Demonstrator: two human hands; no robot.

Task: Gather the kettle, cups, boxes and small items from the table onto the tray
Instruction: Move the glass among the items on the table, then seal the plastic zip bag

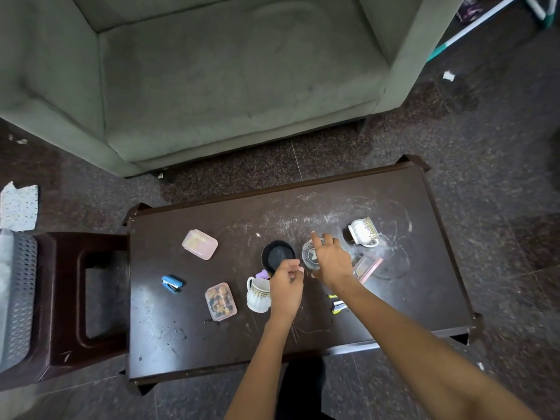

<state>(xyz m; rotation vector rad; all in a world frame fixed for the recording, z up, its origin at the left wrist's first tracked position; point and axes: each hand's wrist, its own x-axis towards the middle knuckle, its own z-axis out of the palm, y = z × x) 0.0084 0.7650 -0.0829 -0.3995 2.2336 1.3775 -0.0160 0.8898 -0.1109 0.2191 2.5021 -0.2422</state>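
On the dark brown table (394, 298), my left hand (286, 287) pinches the near rim of a black round container (277, 256). Over a clear glass (309, 256) my right hand (331, 263) hovers with fingers spread; I cannot tell whether it touches the glass. One white patterned cup (257, 297) stands just left of my left wrist, and a second (363, 231) lies tilted at the far right. Also here are a pink lidded box (200, 244), a clear snack box (220, 301), a pink-edged clear box (368, 268) and a blue stapler (172, 284).
A grey perforated tray (18, 298) rests on a brown stool (60, 298) left of the table. A purple item (262, 274) and small yellow-black items (337, 305) lie near my hands. A grey sofa (212, 71) stands beyond the table.
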